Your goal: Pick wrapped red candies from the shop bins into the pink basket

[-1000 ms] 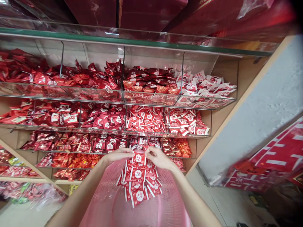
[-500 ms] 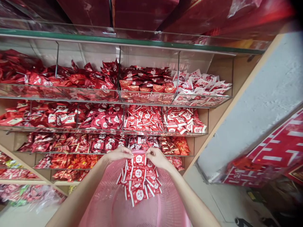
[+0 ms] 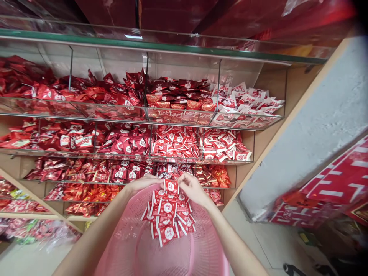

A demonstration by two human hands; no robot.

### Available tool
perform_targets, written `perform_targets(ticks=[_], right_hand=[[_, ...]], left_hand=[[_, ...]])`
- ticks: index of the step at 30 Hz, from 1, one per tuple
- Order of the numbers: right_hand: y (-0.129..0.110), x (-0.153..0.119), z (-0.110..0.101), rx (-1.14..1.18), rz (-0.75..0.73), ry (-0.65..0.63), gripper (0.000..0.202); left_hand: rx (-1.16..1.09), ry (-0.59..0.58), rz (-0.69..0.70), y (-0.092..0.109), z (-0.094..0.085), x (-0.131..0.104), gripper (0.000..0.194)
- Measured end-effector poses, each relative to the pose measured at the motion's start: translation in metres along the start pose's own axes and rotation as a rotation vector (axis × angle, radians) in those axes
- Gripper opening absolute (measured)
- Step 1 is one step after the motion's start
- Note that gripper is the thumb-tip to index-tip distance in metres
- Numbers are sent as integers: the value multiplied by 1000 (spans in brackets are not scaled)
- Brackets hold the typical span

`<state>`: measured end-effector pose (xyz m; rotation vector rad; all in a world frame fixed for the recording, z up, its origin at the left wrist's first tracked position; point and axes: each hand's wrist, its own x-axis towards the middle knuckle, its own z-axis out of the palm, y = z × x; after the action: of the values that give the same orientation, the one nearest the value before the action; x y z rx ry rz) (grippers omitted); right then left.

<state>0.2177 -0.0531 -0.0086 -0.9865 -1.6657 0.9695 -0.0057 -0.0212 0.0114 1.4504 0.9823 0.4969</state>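
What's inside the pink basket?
Small red packets with white labels, heaped toward the far side of the pink basket. The upper ones show; what lies underneath them is covered, so I can't tell.

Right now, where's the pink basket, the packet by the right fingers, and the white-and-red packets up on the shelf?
Pink basket (image 3: 163, 257): head view, its bare bottom.
Packet (image 3: 171, 186): head view, its pale round label.
White-and-red packets (image 3: 248, 101): head view, the pile's middle.

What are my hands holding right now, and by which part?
Your right hand pinches a packet by its right end. Your left hand is at the far rim of the basket; its grip cannot be told.
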Motion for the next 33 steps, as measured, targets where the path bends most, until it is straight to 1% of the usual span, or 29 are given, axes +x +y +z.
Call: perform_targets(ticks=[3, 5, 8, 11, 13, 17, 19, 21, 24, 26, 28, 33], right_hand=[[-1, -1, 0, -1, 33, 45, 4], [0, -4, 0, 23, 76, 45, 5], [0, -10, 6, 67, 133, -28, 6], [-5, -17, 19, 4, 95, -152, 8], [-12, -20, 32, -119, 35, -260, 10], [-26, -16, 64, -476, -135, -466, 12], [-29, -12, 82, -665, -207, -535, 13], [-25, -8, 100, -809, -242, -570, 13], [-14, -5, 122, -920, -280, -575, 19], [-9, -4, 129, -968, -335, -547, 22], [-7, -6, 133, -998, -379, -504, 22], [-9, -10, 134, -1085, -435, -415, 20]], left_hand=[[20, -16, 7, -1, -3, 2, 19], [45, 9, 3, -3, -5, 3, 18], [80, 7, 11, -3, -5, 4, 18], [85, -31, 40, -1, -3, 6, 16], [81, -45, 38, 1, 0, 9, 15], [74, -86, 57, 5, 4, 13, 16], [86, -109, 81, 6, 4, 14, 18], [101, -109, 86, 6, 4, 14, 19], [86, -79, 62, 3, 3, 13, 19], [65, -63, 56, 1, 2, 11, 20], [55, -50, 53, -2, 2, 10, 20], [60, -37, 10, -3, 1, 10, 22]])
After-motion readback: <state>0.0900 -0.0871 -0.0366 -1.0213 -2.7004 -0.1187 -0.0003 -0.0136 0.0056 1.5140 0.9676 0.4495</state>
